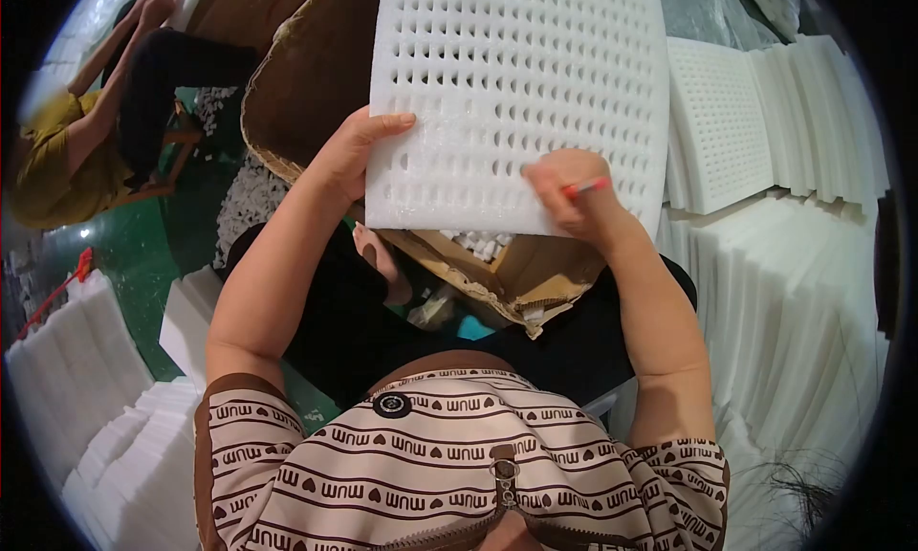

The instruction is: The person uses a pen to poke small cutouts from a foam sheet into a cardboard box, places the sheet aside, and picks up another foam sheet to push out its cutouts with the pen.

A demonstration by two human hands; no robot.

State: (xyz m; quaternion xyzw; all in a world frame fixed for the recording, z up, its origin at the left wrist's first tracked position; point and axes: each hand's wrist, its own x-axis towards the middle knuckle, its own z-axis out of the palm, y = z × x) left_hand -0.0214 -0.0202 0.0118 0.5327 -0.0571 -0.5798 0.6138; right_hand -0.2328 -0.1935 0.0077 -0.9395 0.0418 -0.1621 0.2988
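- Currently, left hand (pixel 361 149): gripping sheet (pixel 516 97) at its 8 o'clock edge, thumb on top; sheet lies toward hand's 2 o'clock.
- Right hand (pixel 579 195): closed around red tool (pixel 585 187), over sheet's 5 o'clock area.
- Count: one sheet held, one tool, one box (pixel 550 269) beneath.

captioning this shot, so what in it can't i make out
In the head view:
Fingertips of the left hand: hidden behind the white rectangular foam sheet with rows of holes.
Full shape of the small red object: partly covered by the right hand.
Most of the sheet's top edge: cut off by the picture's upper edge.
Much of the inside of the brown cardboard box: covered by the sheet.
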